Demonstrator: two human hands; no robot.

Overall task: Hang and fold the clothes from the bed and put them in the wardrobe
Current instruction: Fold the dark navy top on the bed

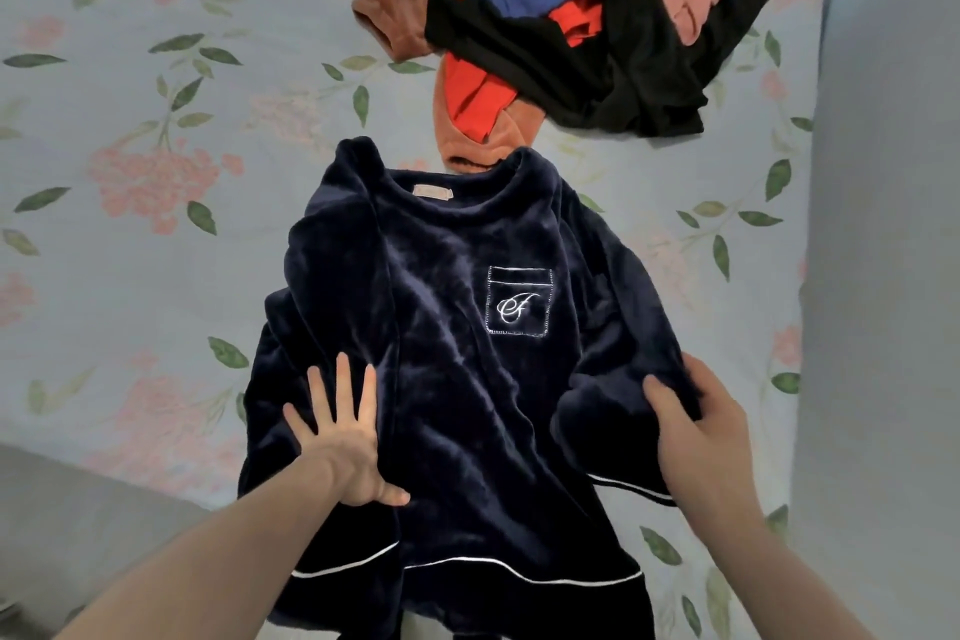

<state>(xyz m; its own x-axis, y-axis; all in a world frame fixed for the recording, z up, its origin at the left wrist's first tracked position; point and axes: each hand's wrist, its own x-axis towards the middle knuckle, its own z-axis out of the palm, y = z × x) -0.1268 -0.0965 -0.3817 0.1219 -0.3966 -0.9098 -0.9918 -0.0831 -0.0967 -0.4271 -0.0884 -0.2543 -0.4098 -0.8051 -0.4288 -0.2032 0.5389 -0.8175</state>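
A navy fleece top (pixel 457 327) with a white-stitched chest pocket and white piping lies face up on the bed, collar away from me. My left hand (pixel 343 437) presses flat on its left side with fingers spread. At the right side my right hand (pixel 696 426) grips a bunched fold of the navy top, thumb on top. A pile of clothes (pixel 582 26) in blue, black, red, brown and pink lies at the far end of the bed.
The floral bedsheet (pixel 156 146) covers the bed. A pale wall or panel (pixel 883 276) runs along the right side. Grey floor (pixel 78 525) shows at lower left past the bed's edge.
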